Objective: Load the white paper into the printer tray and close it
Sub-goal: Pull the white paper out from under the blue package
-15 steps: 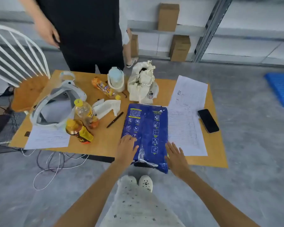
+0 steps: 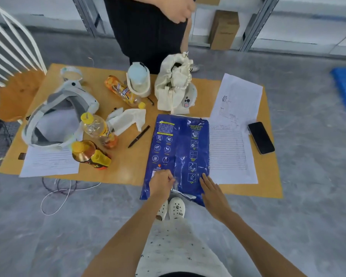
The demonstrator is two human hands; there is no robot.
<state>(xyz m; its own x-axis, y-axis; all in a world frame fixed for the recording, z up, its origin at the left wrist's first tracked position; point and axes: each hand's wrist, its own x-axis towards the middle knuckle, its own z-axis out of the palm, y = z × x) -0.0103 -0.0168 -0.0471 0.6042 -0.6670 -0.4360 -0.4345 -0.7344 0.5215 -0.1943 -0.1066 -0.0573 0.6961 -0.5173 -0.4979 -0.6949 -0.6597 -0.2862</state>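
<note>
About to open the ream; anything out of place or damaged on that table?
The blue paper pack overhangs the table's near edge, its wrapper torn there between both hands. An orange bottle and another lie on their sides. No spill visible.

Left hand (image 2: 160, 183) fingers curled, seemingly pinching, right hand (image 2: 212, 191) flat, fingers extended, both arms outstretched
</note>
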